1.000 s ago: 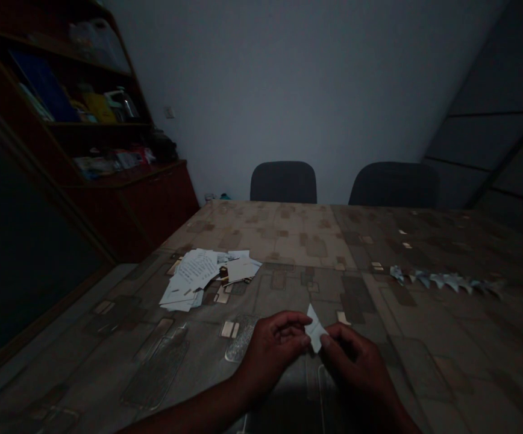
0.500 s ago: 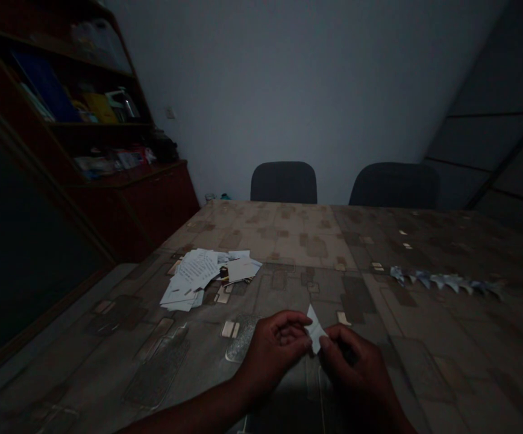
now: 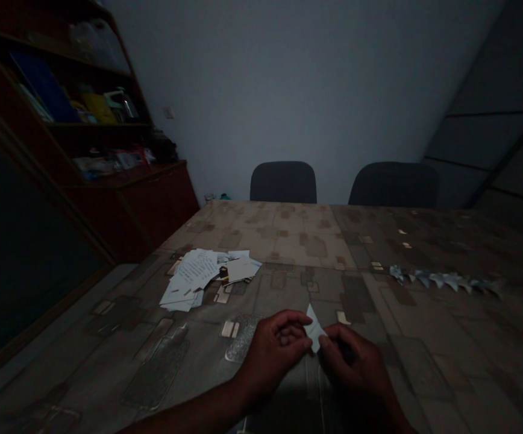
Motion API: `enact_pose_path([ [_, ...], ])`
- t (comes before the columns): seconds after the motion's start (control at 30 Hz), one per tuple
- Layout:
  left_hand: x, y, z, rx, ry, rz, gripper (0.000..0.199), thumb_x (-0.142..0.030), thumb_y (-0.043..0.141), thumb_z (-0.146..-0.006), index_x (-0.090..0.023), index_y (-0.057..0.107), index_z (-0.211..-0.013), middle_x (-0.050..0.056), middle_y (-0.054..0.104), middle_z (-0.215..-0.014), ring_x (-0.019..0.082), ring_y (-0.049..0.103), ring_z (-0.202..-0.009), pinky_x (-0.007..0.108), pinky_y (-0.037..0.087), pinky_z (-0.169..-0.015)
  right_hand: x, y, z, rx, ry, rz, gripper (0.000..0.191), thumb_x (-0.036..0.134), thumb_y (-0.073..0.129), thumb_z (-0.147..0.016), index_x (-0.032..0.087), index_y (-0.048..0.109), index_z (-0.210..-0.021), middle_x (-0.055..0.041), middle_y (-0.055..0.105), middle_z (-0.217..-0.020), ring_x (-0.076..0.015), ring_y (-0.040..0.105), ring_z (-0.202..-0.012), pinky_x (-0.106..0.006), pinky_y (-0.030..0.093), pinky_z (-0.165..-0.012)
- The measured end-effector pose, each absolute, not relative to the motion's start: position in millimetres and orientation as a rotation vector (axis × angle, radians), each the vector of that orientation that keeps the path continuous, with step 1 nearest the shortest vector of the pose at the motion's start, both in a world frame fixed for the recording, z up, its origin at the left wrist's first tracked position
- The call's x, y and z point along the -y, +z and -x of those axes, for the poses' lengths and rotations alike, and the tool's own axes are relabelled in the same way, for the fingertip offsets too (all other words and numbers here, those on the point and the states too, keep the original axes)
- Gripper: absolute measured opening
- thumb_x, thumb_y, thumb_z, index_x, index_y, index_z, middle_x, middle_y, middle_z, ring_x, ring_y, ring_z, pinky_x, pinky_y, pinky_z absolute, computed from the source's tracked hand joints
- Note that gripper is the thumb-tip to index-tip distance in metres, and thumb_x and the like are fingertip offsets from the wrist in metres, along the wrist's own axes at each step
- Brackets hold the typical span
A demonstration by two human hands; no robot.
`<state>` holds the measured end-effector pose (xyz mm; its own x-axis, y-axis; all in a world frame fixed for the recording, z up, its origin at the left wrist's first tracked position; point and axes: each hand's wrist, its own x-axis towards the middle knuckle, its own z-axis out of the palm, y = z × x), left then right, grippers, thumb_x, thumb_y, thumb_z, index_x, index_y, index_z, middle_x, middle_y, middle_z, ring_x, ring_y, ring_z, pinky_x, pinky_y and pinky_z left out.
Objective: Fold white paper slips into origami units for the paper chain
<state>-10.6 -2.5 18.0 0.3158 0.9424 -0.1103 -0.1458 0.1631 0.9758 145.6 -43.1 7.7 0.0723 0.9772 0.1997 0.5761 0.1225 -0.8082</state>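
Note:
A small folded piece of white paper, pointed at the top, is held between both hands just above the table. My left hand pinches its left side between thumb and forefinger, the other fingers curled. My right hand grips the lower right edge with thumb and forefinger. Ahead to the left lies a loose pile of paper sheets, some with writing. Off to the right a row of folded paper pieces with pointed tips rests on the table.
The table has a patterned brown cover. Two dark chairs stand at its far side, before a pale wall. A wooden cabinet with filled shelves is at the left. The room is dim.
Almost nothing differs. Both hands keep their grip on the folded paper, which has tilted very slightly.

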Motion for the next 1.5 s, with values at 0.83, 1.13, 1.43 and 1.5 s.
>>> enact_pose_path([
  [0.83,1,8,14,-0.834,0.957,-1.108,0.026,-0.014,0.075,-0.065,-0.012,0.070,-0.090,0.001,0.065,-0.069,0.011,0.060,-0.064,0.022,0.046,-0.063,42,3,-146,1.480,0.770,1.518,0.030,0.041,0.049,-0.086,0.018,0.062,-0.071,0.0000,0.057,-0.061,-0.0165,0.052,-0.059,-0.025,0.039,-0.056],
  [1.13,1,8,12,-0.865,0.945,-1.102,0.026,-0.014,0.073,-0.064,-0.012,0.070,-0.090,0.002,0.065,-0.069,0.013,0.061,-0.064,0.023,0.046,-0.063,43,2,-145,1.514,0.722,1.535,0.030,0.040,0.049,-0.086,0.018,0.062,-0.071,-0.0001,0.057,-0.061,-0.0160,0.052,-0.058,-0.025,0.039,-0.055],
  [1.43,0,3,14,-0.820,0.943,-1.094,0.027,-0.016,0.074,-0.067,-0.013,0.070,-0.094,0.003,0.068,-0.075,0.013,0.062,-0.068,0.023,0.047,-0.066,43,2,-147,1.498,0.789,1.534,0.030,0.041,0.049,-0.087,0.018,0.063,-0.072,-0.0009,0.059,-0.062,-0.0162,0.051,-0.059,-0.026,0.039,-0.056],
  [1.5,0,5,14,-0.817,0.948,-1.093,0.027,-0.016,0.075,-0.066,-0.013,0.071,-0.092,0.003,0.068,-0.074,0.013,0.062,-0.068,0.023,0.047,-0.065,43,3,-147,1.492,0.785,1.532,0.031,0.040,0.048,-0.087,0.018,0.064,-0.072,-0.0015,0.060,-0.063,-0.0167,0.052,-0.060,-0.026,0.040,-0.056],
])
